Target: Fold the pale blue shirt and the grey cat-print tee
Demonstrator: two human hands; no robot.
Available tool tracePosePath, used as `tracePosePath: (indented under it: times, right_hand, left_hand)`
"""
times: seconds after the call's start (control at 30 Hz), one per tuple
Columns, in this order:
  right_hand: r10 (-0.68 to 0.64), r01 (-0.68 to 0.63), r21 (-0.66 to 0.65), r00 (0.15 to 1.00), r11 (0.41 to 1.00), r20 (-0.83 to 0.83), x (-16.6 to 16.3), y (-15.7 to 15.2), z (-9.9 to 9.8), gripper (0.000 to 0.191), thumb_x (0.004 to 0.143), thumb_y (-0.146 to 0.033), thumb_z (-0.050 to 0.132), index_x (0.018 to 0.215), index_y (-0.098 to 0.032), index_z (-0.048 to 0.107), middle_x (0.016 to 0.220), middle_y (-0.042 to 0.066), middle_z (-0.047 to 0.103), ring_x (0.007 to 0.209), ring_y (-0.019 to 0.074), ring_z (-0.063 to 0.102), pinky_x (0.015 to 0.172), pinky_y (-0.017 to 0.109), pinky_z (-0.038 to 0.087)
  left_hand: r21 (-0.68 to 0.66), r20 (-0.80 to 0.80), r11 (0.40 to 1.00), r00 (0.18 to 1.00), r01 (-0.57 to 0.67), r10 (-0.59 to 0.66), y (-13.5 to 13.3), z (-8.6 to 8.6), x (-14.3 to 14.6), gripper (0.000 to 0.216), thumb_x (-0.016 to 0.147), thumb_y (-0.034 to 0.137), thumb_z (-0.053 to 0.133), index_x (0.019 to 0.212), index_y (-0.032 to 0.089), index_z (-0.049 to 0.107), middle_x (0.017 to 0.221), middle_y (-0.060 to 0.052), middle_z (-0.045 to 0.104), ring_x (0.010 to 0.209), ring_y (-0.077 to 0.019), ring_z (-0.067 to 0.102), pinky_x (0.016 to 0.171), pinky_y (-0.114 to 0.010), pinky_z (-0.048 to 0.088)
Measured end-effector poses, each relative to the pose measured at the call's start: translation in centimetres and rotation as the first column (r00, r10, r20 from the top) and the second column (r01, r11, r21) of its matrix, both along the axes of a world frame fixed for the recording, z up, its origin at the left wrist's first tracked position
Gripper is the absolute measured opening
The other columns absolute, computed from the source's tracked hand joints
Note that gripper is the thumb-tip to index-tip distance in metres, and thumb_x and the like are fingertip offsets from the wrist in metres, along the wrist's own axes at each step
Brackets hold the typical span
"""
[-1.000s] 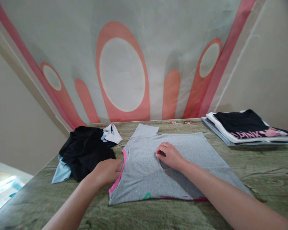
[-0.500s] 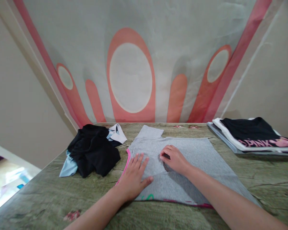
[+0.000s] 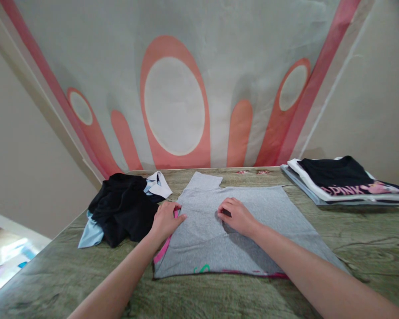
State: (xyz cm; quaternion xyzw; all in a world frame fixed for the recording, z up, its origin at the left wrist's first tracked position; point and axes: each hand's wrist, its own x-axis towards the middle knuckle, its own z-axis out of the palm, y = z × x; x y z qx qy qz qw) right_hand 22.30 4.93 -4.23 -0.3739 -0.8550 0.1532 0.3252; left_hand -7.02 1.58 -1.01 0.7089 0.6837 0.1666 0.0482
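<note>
A grey T-shirt point(image 3: 262, 230) with a pink collar edge lies partly folded on the green patterned surface point(image 3: 369, 248). My left hand point(image 3: 164, 219) is at the shirt's left edge, its fingers curled over the pink trim and pinching the cloth. My right hand point(image 3: 236, 215) rests in the middle of the shirt, fingers bent and pressing the fabric down. One short sleeve sticks out at the far edge.
A loose heap of black and light-blue clothes point(image 3: 123, 208) lies to the left of the shirt. A folded stack point(image 3: 346, 181) topped by a black garment with pink lettering sits at the right. A grey and orange patterned wall hanging point(image 3: 173, 102) rises behind.
My left hand lay flat on the shirt half a second ago; it has since slid left to the pink edge and closed on it. My right hand has stayed put.
</note>
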Motion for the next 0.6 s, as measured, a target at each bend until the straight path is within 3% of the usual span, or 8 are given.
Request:
tracePosePath:
  times: [0.13, 0.23, 0.6]
  right_hand:
    - [-0.001, 0.001, 0.000, 1.000, 1.000, 0.004, 0.1, 0.1, 0.0, 0.003, 0.085, -0.019, 0.066, 0.083, -0.021, 0.065, 0.087, 0.002, 0.064, 0.088, 0.0186, 0.054, 0.081, 0.032, 0.040]
    - [0.002, -0.002, 0.001, 1.000, 1.000, 0.002, 0.1, 0.1, 0.0, 0.003, 0.086, -0.020, 0.066, 0.083, -0.021, 0.065, 0.087, 0.002, 0.063, 0.087, 0.0185, 0.054, 0.081, 0.032, 0.040]
    - [-0.010, 0.009, -0.019, 1.000, 1.000, -0.019, 0.1, 0.1, 0.0, 0.004, 0.083, -0.018, 0.069, 0.081, -0.021, 0.066, 0.086, 0.002, 0.063, 0.087, 0.0185, 0.054, 0.081, 0.032, 0.040]
  left_hand:
    - [-0.096, 0.018, 0.995, 1.000, -0.005, 0.007, 2.8, -0.2, -0.7, 0.040, 0.061, 0.050, 0.077, 0.083, 0.019, 0.068, 0.087, -0.006, 0.063, 0.089, -0.0272, 0.060, 0.078, -0.033, 0.045]
    - [-0.131, 0.047, 0.991, 0.999, -0.002, 0.008, 3.8, -0.4, -1.0, 0.043, 0.058, 0.056, 0.077, 0.078, 0.019, 0.068, 0.081, -0.004, 0.062, 0.079, -0.0241, 0.060, 0.068, -0.029, 0.043]
    - [-0.058, 0.252, 0.995, 0.966, 0.077, -0.060, 2.1, 0.3, -0.6, 0.021, 0.070, 0.039, 0.068, 0.074, 0.019, 0.063, 0.075, 0.000, 0.059, 0.074, -0.0183, 0.056, 0.067, -0.027, 0.041]
